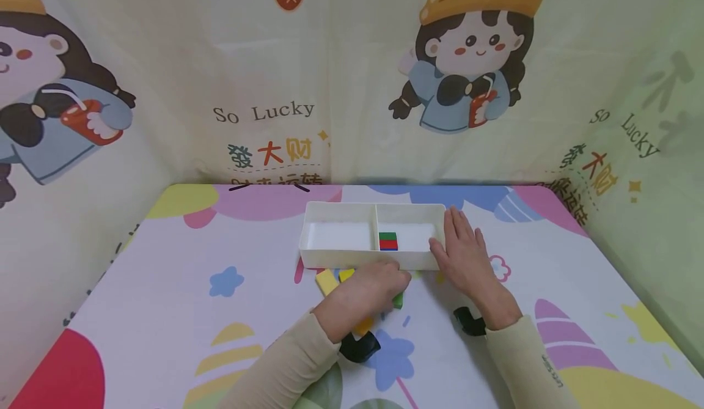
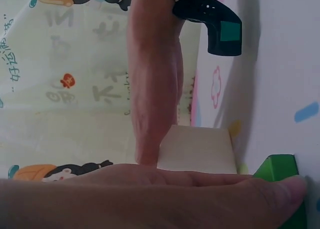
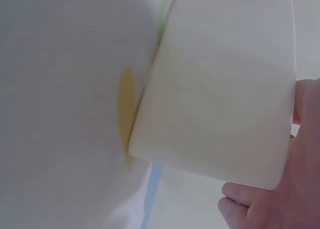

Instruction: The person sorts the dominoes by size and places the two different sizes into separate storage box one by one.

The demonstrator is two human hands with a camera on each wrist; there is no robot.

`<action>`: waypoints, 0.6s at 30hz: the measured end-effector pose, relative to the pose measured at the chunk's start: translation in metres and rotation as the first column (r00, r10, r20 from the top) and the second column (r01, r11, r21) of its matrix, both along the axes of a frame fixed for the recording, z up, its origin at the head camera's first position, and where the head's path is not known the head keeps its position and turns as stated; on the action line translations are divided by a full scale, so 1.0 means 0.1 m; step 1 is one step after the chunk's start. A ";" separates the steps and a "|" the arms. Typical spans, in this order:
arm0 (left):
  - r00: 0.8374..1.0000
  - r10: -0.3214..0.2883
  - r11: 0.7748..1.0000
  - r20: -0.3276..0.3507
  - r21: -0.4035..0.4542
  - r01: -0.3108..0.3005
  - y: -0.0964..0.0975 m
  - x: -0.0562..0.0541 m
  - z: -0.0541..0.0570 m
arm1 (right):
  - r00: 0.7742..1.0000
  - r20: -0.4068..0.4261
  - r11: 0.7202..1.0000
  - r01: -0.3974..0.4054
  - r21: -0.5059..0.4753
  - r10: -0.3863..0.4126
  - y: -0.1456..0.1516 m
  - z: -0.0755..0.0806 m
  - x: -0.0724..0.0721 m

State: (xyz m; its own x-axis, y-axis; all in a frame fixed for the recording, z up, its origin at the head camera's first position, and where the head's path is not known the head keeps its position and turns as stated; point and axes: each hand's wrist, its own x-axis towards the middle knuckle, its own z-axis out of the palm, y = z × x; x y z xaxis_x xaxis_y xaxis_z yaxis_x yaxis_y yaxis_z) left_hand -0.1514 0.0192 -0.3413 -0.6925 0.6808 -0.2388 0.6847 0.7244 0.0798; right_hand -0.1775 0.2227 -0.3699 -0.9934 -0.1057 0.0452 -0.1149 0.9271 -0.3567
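In front of a white two-compartment box (image 1: 341, 259), my left hand (image 1: 370, 290) pinches a green block (image 2: 276, 168) between thumb and fingers, low by the tabletop. My right hand (image 1: 467, 261) holds the box's right end, its thumb over the rim and its fingers along the outer side; the right wrist view shows this hand (image 3: 280, 204) beside the white wall. Green, red and blue blocks (image 1: 388, 241) lie together in the right compartment, against the divider. Pale yellow (image 1: 327, 282), yellow (image 1: 346, 274) and orange (image 1: 364, 326) blocks lie about my left hand, partly hidden by it.
A patterned cloth (image 1: 165, 311) covers the table. Behind it hangs a printed curtain (image 1: 363, 152) that also closes off both sides. Black wrist devices (image 1: 360, 346) sit under both wrists. The left compartment shows its bare white floor.
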 end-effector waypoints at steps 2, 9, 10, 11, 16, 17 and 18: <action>1.000 0.001 1.000 0.008 0.004 -0.001 0.00 0.00 0.00 | 1.000 0.000 1.000 0.001 -0.007 -0.001 0.00 -0.01 0.00; 1.000 -0.012 1.000 -0.013 0.012 0.012 -0.02 0.00 0.00 | 1.000 -0.006 1.000 -0.005 -0.028 0.005 -0.01 -0.01 0.01; 1.000 -0.013 1.000 -0.016 0.011 0.013 -0.01 0.00 0.00 | 1.000 -0.002 1.000 -0.004 -0.024 0.004 -0.01 0.00 0.01; 1.000 -0.014 1.000 -0.021 0.006 0.014 -0.01 0.00 0.00 | 1.000 0.004 1.000 -0.005 -0.024 0.005 -0.02 0.00 0.02; 1.000 -0.014 1.000 -0.011 -0.019 0.014 0.01 -0.01 0.00 | 1.000 0.016 1.000 -0.001 -0.011 0.002 -0.02 0.03 0.04; 1.000 -0.016 1.000 -0.010 -0.023 0.016 0.01 -0.01 0.00 | 1.000 0.016 1.000 -0.003 -0.010 0.003 -0.02 0.03 0.04; 1.000 -0.019 1.000 -0.009 -0.023 0.019 0.01 -0.01 -0.01 | 1.000 0.015 1.000 -0.006 -0.006 0.006 -0.01 0.02 0.03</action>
